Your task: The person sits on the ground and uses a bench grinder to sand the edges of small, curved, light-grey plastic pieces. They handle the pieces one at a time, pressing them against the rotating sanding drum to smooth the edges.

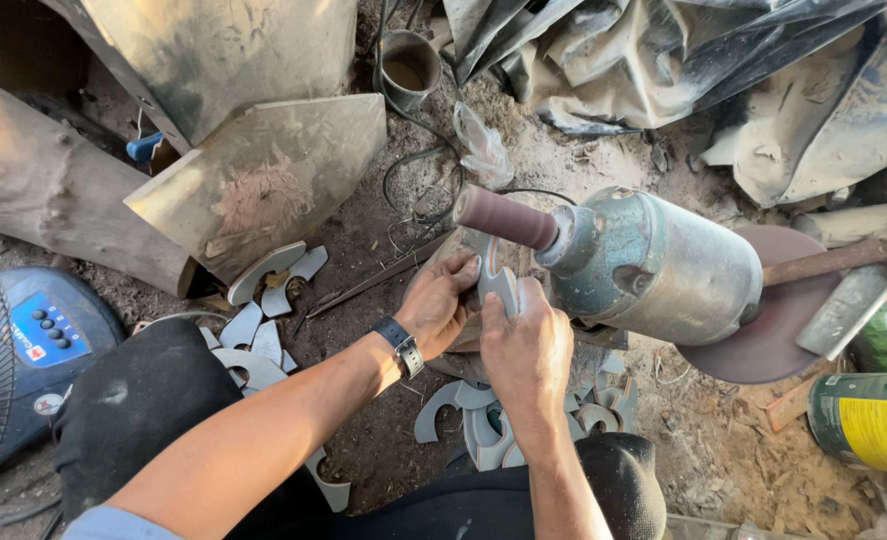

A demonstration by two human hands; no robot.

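My left hand (442, 305) pinches one side of a curved grey piece (499, 283), just under the motor's (654, 265) brown sanding drum (506, 217). My right hand (526, 335) grips its other side, also below the drum. My fingers are very near the drum. I think if the piece slips, the rough drum could scrape them.

Bare forearms, both hands ungloved. Black wristwatch (401, 345) with dark strap on left wrist, frame centre. Black trousers (134, 400) across lower frame, dusty at knees. Pale blue sleeve edge (109, 523), lower left.
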